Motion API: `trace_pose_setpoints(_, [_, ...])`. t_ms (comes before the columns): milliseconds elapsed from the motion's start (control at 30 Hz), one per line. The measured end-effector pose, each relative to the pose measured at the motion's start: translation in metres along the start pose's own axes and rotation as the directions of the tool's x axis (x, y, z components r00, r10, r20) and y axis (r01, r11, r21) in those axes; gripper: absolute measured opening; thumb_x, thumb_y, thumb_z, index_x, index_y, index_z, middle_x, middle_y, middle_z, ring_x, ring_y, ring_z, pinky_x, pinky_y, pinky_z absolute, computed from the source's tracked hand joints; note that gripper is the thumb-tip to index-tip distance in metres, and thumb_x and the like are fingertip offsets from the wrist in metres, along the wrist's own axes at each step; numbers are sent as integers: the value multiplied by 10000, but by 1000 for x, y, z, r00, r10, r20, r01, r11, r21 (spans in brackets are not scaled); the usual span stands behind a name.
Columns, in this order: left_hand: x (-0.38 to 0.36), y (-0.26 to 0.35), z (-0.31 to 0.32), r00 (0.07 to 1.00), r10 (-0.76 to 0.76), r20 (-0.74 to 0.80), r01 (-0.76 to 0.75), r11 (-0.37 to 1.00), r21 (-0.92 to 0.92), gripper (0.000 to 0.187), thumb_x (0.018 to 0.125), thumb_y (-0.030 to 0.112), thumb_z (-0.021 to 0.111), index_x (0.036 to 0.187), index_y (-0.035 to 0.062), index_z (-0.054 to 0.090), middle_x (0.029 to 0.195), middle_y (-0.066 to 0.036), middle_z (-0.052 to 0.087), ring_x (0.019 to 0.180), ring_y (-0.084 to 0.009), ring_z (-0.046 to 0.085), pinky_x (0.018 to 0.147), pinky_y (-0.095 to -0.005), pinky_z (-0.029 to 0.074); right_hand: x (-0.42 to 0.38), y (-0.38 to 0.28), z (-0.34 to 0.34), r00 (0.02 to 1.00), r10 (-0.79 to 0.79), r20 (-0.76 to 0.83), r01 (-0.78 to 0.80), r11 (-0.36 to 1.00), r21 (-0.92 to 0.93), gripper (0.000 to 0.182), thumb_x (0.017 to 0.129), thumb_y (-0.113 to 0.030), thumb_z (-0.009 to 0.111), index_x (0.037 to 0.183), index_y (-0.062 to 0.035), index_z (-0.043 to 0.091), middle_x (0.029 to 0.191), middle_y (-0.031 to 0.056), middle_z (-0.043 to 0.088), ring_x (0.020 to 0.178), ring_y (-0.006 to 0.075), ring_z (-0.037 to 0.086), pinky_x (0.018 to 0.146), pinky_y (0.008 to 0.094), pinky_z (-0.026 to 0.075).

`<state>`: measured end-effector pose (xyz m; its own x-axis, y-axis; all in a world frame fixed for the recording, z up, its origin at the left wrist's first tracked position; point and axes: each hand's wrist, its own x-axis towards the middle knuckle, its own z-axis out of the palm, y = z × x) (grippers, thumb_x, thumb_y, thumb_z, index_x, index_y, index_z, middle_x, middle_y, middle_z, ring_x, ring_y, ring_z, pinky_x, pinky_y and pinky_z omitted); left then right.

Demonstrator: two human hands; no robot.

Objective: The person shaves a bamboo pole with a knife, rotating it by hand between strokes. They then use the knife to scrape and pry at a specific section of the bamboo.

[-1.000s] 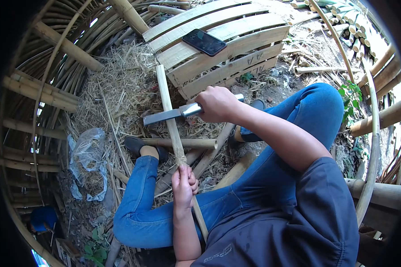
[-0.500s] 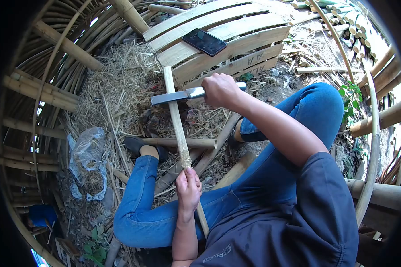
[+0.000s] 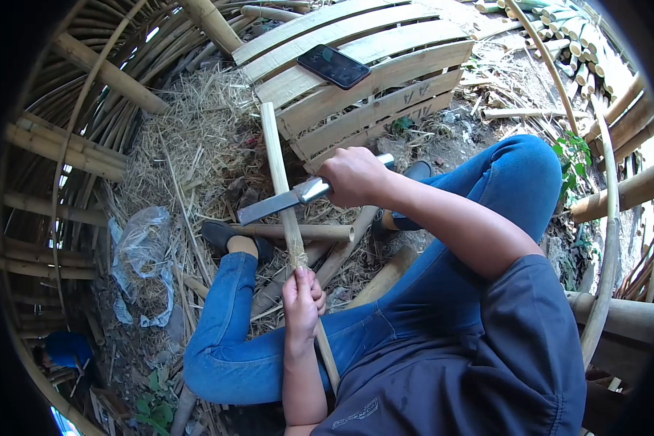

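Observation:
My left hand (image 3: 303,309) is closed around the lower part of a pale bamboo strip (image 3: 277,156), thumb lying along it. The strip slants from near my lap up toward the wooden crate, and frayed fibres stand out just above the fingers. In my right hand (image 3: 356,176) is a knife (image 3: 269,207) with a broad, square-ended blade and a shiny metal handle. Its blade lies across the strip, a short way above my left hand. Whether the edge bites into the bamboo cannot be made out.
A slatted wooden crate (image 3: 385,98) stands ahead, carrying a phone (image 3: 333,66). Bamboo poles (image 3: 312,232) lie between my feet. Shavings (image 3: 196,131) and a plastic bag (image 3: 144,243) cover ground at left. Cut bamboo (image 3: 581,43) is piled far right. Another person's blue clothing (image 3: 69,349) shows lower left.
My right hand has drawn the knife down along the strip, closer to my left hand, and its blade is tilted more. The strip's far end has shifted slightly left and up.

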<state>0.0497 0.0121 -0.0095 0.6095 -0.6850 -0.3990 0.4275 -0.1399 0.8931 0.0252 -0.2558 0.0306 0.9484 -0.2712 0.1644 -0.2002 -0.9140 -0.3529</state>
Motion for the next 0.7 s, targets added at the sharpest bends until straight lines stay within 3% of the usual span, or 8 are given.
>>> trace_pose_setpoints(133, [0, 1, -4, 1000, 3, -15, -4, 1000, -31, 392, 1095, 451, 386, 843, 152, 417, 610, 68, 321, 427, -12, 257, 366, -204, 169, -5, -8, 18, 997, -50, 57, 50, 999, 9, 113, 664, -167, 684, 719, -78, 727, 714, 186, 690, 696, 390, 697, 657, 477, 566])
trace_pose_setpoints(533, [-8, 1, 2, 996, 71, -48, -68, 996, 51, 391, 1095, 453, 379, 869, 137, 416, 612, 56, 336, 418, -14, 271, 355, -202, 197, 2, -1, 19, 996, -60, -60, 61, 998, 3, 107, 654, -143, 669, 674, -48, 714, 702, 216, 686, 683, 405, 699, 649, 473, 571])
trace_pose_setpoints(600, [-10, 5, 3, 996, 67, -53, -64, 997, 50, 389, 1096, 449, 380, 864, 138, 414, 613, 56, 336, 418, -14, 273, 353, -201, 195, 9, 12, 16, 993, 51, -106, -45, 997, 61, 113, 664, -157, 696, 695, -53, 728, 709, 210, 693, 698, 402, 706, 677, 468, 582])
trace_pose_setpoints(700, [-10, 2, 4, 995, 78, -62, -73, 995, 75, 388, 1097, 444, 381, 857, 140, 410, 614, 56, 335, 418, -14, 273, 351, -201, 191, 18, 25, 6, 990, 107, -89, -107, 994, -3, 131, 635, -129, 692, 728, -44, 726, 718, 210, 690, 707, 402, 697, 702, 476, 578])
